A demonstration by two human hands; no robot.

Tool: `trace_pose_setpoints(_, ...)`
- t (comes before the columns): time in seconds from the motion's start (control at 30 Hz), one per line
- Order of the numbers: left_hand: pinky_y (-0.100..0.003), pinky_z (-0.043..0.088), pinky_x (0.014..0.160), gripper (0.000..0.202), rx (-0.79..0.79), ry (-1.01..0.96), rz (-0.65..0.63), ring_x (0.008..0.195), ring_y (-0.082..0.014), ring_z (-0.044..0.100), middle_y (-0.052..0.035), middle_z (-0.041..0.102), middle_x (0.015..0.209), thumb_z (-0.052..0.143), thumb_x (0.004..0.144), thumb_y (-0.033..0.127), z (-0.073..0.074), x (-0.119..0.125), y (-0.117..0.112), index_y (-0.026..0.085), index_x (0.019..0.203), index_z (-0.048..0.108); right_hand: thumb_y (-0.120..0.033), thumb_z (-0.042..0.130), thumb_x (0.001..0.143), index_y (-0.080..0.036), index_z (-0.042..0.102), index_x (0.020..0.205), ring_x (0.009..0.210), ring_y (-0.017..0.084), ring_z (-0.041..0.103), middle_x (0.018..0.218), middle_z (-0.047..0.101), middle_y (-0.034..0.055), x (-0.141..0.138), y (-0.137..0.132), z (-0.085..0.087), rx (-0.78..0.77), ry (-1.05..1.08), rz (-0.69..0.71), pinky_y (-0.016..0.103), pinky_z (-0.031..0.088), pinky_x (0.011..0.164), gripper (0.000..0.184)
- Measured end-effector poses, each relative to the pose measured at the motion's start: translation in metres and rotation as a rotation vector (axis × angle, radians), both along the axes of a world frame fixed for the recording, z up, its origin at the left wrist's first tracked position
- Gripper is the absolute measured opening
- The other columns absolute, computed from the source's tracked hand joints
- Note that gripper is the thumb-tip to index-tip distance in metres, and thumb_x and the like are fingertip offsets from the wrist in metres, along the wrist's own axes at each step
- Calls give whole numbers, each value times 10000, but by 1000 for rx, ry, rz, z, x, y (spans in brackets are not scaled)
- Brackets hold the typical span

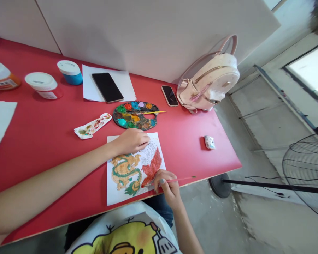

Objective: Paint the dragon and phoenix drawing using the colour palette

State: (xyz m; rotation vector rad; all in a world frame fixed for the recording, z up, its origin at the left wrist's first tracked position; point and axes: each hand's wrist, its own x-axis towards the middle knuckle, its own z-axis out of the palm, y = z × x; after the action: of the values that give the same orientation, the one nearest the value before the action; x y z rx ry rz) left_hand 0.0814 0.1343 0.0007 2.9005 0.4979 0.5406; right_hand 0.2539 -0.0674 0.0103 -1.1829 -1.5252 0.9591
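Observation:
A sheet with a painted drawing (127,192), a green and orange dragon and a red bird, lies on the red table (47,134) near its front edge. My left hand (131,141) rests on the sheet's top edge, fingers curled and pressed down, holding the paper. My right hand (166,185) pinches a thin paintbrush (184,179), its tip at the red bird's lower part. A round paint palette (135,115) with several colour wells sits just beyond the sheet, a yellow brush (155,113) lying across it.
Paint-stained tissue (92,126) lies left of the palette. A black phone (107,87) rests on white paper, another phone (170,95) beside a pink backpack (210,83). Paint jars (45,85) stand at far left. A small paint tube (210,142) lies right. A fan (307,176) stands on the floor.

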Motion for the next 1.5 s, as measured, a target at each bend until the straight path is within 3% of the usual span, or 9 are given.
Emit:
trace_pose_setpoints(0.33,-324,315,629,265,-8,17,0,699,-161,575,-10,674,723,491,997,262,0,0,0,206,759,590,-444,384,1106,-210,591,625,591,163,528,584,566,20,0,0,0,-24,17,-52,302,398,608,573)
trace_pose_setpoints(0.5,-325,314,631,247,-11,19,3,700,-163,577,-10,674,722,510,990,256,0,-1,0,206,761,590,-455,382,1105,-210,604,628,605,169,540,586,571,24,1,0,0,-20,15,33,309,413,630,580)
trace_pose_setpoints(0.63,-322,309,626,253,-13,-1,-3,689,-159,566,-9,668,717,511,989,254,-1,-1,0,206,752,588,-447,376,1108,-208,570,607,580,158,512,573,543,15,0,0,-1,-17,22,-67,303,386,600,588)
trace_pose_setpoints(0.77,-320,302,622,254,-19,-11,-7,684,-159,557,-13,663,713,509,988,246,-1,-1,0,204,750,589,-483,370,1101,-207,569,594,578,162,514,570,537,19,-1,-1,-2,-19,-6,-40,312,389,595,611)
trace_pose_setpoints(0.9,-321,306,621,260,-23,-2,-5,693,-162,564,-18,663,714,501,994,257,0,-1,0,203,756,592,-493,349,1101,-214,530,571,536,157,469,543,487,7,-1,-2,-3,-17,-21,-183,314,362,555,625)
trace_pose_setpoints(1.03,-325,313,621,264,-22,7,-5,690,-163,567,-12,665,714,494,995,262,1,0,0,209,756,593,-503,364,1094,-213,553,593,569,170,516,567,528,21,-1,-2,-3,-15,-27,-58,318,395,582,608)
trace_pose_setpoints(1.17,-321,309,624,270,-30,13,0,698,-165,566,-19,669,721,481,1000,268,1,0,0,207,765,599,-488,340,1105,-214,509,580,536,157,472,543,478,4,-2,-3,-5,3,-35,-206,309,360,557,616)
trace_pose_setpoints(1.3,-319,308,624,266,-34,27,1,706,-165,569,-22,674,734,481,998,266,1,0,0,207,766,597,-494,357,1102,-210,528,599,556,156,484,564,502,9,-2,-3,-5,43,-31,-125,304,362,563,602)
trace_pose_setpoints(1.5,-325,315,621,262,-14,14,-3,692,-162,574,-11,666,718,487,996,264,1,-1,0,210,760,589,-499,339,1104,-212,516,591,532,153,461,547,474,3,-2,-4,-7,54,-64,-202,303,344,540,613)
